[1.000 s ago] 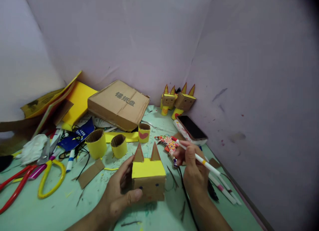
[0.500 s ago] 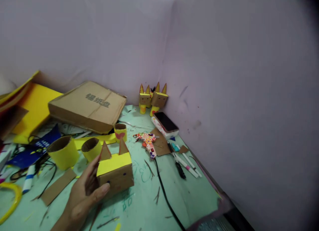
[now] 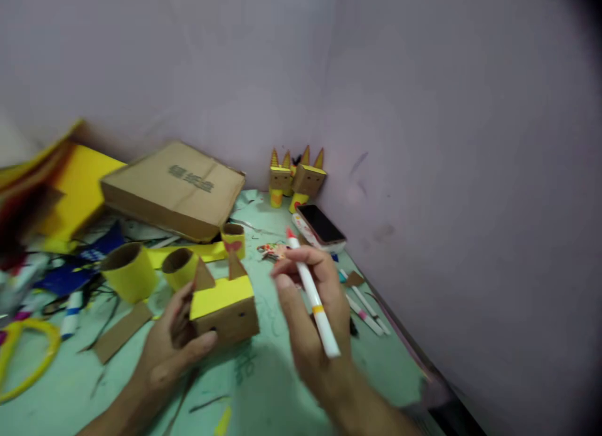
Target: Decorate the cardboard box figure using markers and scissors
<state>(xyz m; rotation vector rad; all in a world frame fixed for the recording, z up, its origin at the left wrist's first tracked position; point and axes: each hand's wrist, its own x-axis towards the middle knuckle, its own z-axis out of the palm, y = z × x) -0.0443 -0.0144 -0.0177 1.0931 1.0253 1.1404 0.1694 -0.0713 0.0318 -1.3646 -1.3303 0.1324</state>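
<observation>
My left hand grips a small cardboard box head by its left side. The box has a yellow top, two pointed brown ears and dark eye dots on its front. To the right of it, my right hand is raised and closed around a white marker with a red tip pointing up and away. Behind the box stand yellow-wrapped cardboard tubes, one of them a small tube with a red heart. A patterned glue gun is partly hidden behind my right hand.
A flat cardboard carton lies at the back. Finished box figures stand in the wall corner, near a phone on a white box. Yellow-handled scissors and a cardboard strip lie at left, several pens at right.
My right hand has come into view from below with the white marker in it, covering part of the glue gun. My left hand keeps its hold on the box head; the view has shifted slightly.
</observation>
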